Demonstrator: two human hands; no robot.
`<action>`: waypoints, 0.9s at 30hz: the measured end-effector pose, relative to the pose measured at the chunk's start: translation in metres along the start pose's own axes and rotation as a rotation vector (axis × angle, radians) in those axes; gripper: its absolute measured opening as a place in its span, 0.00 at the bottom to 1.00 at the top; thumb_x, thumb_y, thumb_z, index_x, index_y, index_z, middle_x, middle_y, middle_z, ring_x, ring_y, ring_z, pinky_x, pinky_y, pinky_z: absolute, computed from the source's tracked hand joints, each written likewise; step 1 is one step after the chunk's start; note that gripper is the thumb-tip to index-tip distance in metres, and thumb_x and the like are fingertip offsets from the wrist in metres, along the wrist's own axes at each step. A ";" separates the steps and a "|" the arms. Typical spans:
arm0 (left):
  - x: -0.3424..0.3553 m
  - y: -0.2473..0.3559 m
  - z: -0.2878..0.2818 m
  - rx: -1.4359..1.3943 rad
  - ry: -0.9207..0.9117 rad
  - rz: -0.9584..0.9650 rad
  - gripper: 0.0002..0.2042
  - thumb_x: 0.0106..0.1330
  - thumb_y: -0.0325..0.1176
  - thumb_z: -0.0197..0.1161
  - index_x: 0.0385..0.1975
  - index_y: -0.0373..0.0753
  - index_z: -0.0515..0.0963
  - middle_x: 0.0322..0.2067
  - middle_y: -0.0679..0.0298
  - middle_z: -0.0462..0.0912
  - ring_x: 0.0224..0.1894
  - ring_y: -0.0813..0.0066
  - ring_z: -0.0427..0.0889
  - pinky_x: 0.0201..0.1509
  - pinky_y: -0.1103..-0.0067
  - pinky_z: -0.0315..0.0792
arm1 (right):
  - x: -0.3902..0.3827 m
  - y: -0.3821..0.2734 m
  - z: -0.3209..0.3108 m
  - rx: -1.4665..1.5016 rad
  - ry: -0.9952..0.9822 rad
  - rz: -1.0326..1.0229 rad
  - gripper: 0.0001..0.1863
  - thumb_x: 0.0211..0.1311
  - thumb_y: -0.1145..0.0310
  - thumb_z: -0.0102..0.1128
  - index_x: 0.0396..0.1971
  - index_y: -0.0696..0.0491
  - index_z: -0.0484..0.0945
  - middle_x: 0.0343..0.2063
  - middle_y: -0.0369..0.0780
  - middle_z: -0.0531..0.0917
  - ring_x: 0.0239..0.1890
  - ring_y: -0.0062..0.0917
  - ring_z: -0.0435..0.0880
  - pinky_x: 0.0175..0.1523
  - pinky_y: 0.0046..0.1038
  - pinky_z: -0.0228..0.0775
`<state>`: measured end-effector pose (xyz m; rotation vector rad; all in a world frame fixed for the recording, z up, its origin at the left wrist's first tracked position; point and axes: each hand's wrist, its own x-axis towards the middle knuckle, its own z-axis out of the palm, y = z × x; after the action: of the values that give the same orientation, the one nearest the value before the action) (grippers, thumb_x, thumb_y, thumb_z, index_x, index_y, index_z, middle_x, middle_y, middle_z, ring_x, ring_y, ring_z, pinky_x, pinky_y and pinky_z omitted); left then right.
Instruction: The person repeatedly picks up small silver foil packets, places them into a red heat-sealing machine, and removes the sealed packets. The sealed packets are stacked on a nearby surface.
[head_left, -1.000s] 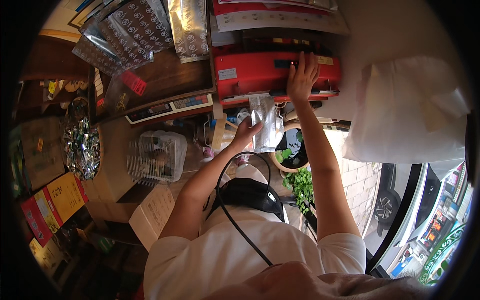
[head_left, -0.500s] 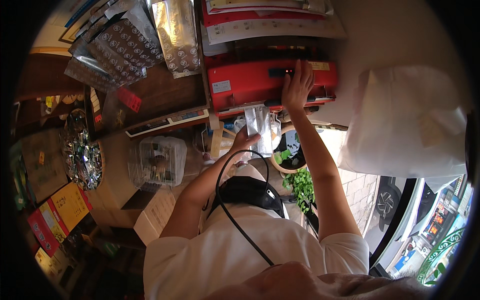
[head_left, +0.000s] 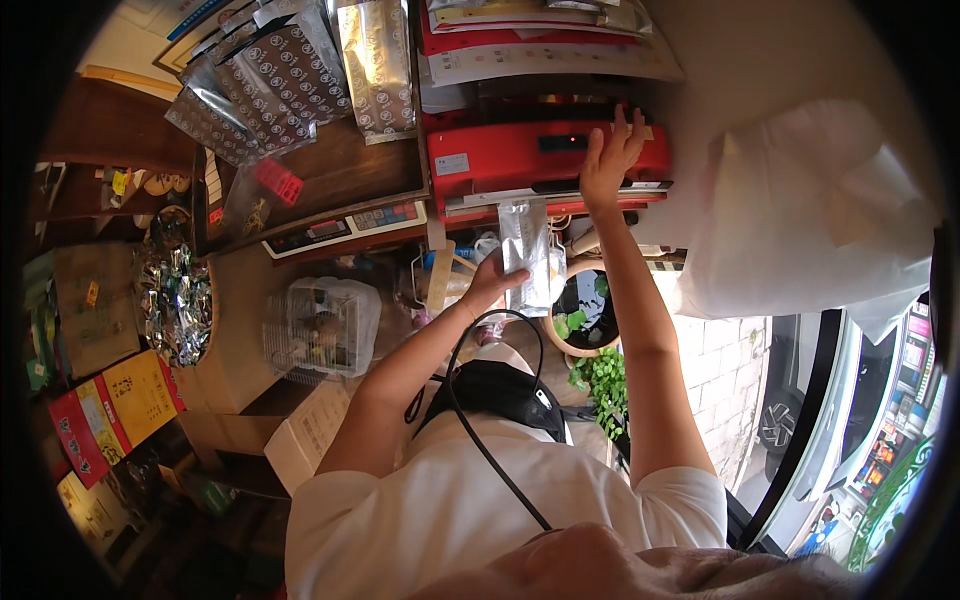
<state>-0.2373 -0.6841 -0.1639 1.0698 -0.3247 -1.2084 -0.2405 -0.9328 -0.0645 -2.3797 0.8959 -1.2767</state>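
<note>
My left hand (head_left: 492, 285) grips a small silver foil pouch (head_left: 527, 260), thumb across its face. The pouch hangs down from the front edge of a red sealing machine (head_left: 500, 152); whether its upper end is inside the machine's slot, I cannot tell. My right hand (head_left: 612, 165) lies on the right part of the machine's top, its fingers stretched out beside a dark display with a small red light. Nothing is held in it.
Left of the machine, a wooden tray (head_left: 375, 175) bears several patterned foil bags (head_left: 285, 85). A scale (head_left: 345, 232) sits below it. Papers (head_left: 550, 62) are stacked behind the machine. A white plastic bag (head_left: 800, 230) hangs at right, above potted plants (head_left: 600, 375).
My right hand has shifted slightly right along the machine's top, its fingers more spread. The display goes from two lights to one. My left hand still holds the pouch at the front edge.
</note>
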 end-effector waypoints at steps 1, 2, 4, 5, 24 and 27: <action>-0.004 0.003 0.002 0.008 -0.010 0.009 0.27 0.53 0.24 0.67 0.54 0.35 0.65 0.47 0.64 0.74 0.50 0.76 0.72 0.56 0.77 0.66 | 0.002 -0.009 -0.010 0.085 0.011 0.041 0.25 0.69 0.58 0.41 0.60 0.56 0.60 0.62 0.51 0.54 0.64 0.43 0.53 0.66 0.41 0.44; -0.007 0.006 0.005 0.017 -0.021 0.017 0.27 0.52 0.24 0.67 0.54 0.35 0.65 0.47 0.64 0.74 0.50 0.76 0.72 0.56 0.77 0.65 | -0.002 -0.019 -0.024 0.170 0.022 0.082 0.24 0.69 0.59 0.40 0.59 0.57 0.61 0.61 0.51 0.55 0.64 0.43 0.53 0.65 0.41 0.45; -0.013 0.014 0.012 0.061 -0.058 0.071 0.27 0.52 0.23 0.67 0.53 0.35 0.65 0.47 0.64 0.74 0.50 0.76 0.72 0.56 0.77 0.65 | -0.019 -0.027 -0.052 0.321 0.013 0.147 0.22 0.70 0.60 0.38 0.58 0.57 0.63 0.60 0.49 0.58 0.63 0.39 0.56 0.65 0.36 0.46; -0.015 0.019 0.015 0.096 -0.079 0.116 0.27 0.51 0.23 0.68 0.53 0.35 0.65 0.47 0.64 0.74 0.50 0.76 0.72 0.56 0.77 0.65 | -0.031 -0.029 -0.066 0.361 -0.036 0.188 0.22 0.70 0.59 0.38 0.58 0.57 0.63 0.59 0.47 0.59 0.63 0.37 0.56 0.65 0.35 0.47; -0.086 0.149 0.048 0.824 -0.091 0.576 0.25 0.46 0.24 0.72 0.46 0.38 0.72 0.44 0.64 0.75 0.44 0.76 0.76 0.46 0.81 0.71 | -0.060 -0.154 -0.189 0.164 -0.017 -0.431 0.20 0.35 0.79 0.69 0.35 0.48 0.81 0.48 0.43 0.74 0.56 0.39 0.68 0.58 0.39 0.63; -0.093 0.152 0.048 0.796 -0.096 0.623 0.25 0.46 0.24 0.72 0.46 0.38 0.72 0.44 0.63 0.75 0.44 0.75 0.76 0.47 0.81 0.71 | -0.060 -0.155 -0.189 0.203 0.028 -0.527 0.19 0.35 0.79 0.69 0.34 0.48 0.81 0.47 0.42 0.75 0.54 0.38 0.70 0.57 0.40 0.64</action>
<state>-0.2168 -0.6320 0.0116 1.4283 -1.1875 -0.5507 -0.3617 -0.7694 0.0837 -2.5189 0.1227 -1.4948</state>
